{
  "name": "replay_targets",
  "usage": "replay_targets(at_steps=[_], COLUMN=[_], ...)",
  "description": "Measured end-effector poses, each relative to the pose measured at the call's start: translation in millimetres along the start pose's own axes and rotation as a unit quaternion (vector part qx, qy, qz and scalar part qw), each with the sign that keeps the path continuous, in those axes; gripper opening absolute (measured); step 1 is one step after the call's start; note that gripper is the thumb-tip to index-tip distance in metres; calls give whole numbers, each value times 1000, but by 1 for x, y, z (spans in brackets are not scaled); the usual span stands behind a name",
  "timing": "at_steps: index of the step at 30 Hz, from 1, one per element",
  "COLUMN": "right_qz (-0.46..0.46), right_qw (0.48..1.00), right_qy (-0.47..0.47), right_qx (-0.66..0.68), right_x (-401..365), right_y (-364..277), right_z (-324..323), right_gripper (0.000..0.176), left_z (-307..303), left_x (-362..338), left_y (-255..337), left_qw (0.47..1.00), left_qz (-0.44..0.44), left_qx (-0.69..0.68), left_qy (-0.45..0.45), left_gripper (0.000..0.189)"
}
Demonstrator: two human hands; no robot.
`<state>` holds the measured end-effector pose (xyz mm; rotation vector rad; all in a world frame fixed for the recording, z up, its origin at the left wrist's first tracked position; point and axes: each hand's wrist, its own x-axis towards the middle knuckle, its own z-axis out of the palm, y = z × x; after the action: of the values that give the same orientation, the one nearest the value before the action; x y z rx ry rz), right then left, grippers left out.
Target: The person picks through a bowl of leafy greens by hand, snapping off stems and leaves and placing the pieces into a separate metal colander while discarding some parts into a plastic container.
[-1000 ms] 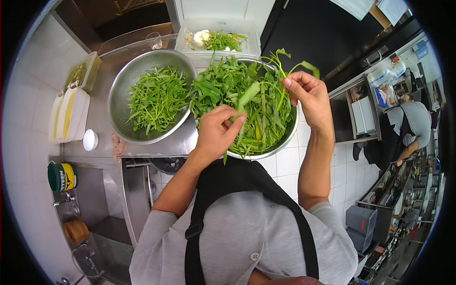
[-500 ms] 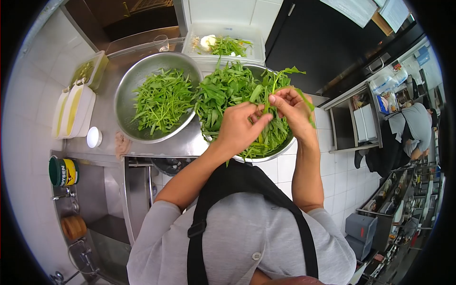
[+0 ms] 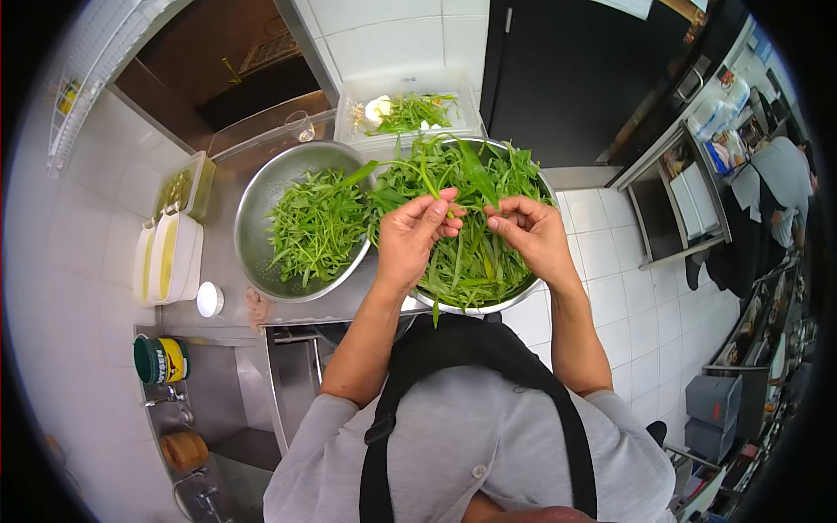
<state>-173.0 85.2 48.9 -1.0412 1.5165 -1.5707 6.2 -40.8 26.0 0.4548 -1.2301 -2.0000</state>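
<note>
My left hand [image 3: 417, 237] is closed in a pinch on a water spinach stem [image 3: 429, 177], whose leaves reach up and to the left. My right hand [image 3: 534, 237] has thumb and forefinger pinched on a long water spinach leaf [image 3: 476, 174]. A small gap separates the two hands. Both are held over a metal bowl [image 3: 488, 308] heaped with uncut-looking leafy water spinach [image 3: 471, 261]. To its left, a perforated metal colander [image 3: 253, 205] holds a pile of shorter stems and leaves [image 3: 318, 231].
Behind the bowls stands a clear plastic bin [image 3: 349, 131] with green scraps and something white. A drinking glass [image 3: 300, 126], white tubs [image 3: 170, 261] and a small white cup [image 3: 210, 299] sit on the steel counter. A sink is at lower left. Another person [image 3: 776, 200] bends at far right.
My hands have drawn apart. The left now holds the stem upright toward the colander side, and the right has shifted from the stem to a leaf. The view has tilted slightly.
</note>
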Motion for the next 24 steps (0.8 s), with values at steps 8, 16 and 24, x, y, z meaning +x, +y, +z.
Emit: replay_targets(at_steps=[8, 16, 24], right_qz=[27, 6, -103], right_qw=[999, 999, 974], right_qy=[21, 28, 13], right_qx=[6, 39, -201], right_x=[-14, -18, -8], right_y=[6, 11, -6], right_z=[-8, 0, 33], right_gripper=[8, 13, 20], left_z=[-13, -17, -5], left_x=[-7, -11, -14], left_y=[-1, -7, -22], left_qw=[999, 999, 997], left_qz=[11, 1, 32], left_qx=[-41, -41, 60], left_qy=[-6, 11, 30], left_gripper=[33, 33, 28])
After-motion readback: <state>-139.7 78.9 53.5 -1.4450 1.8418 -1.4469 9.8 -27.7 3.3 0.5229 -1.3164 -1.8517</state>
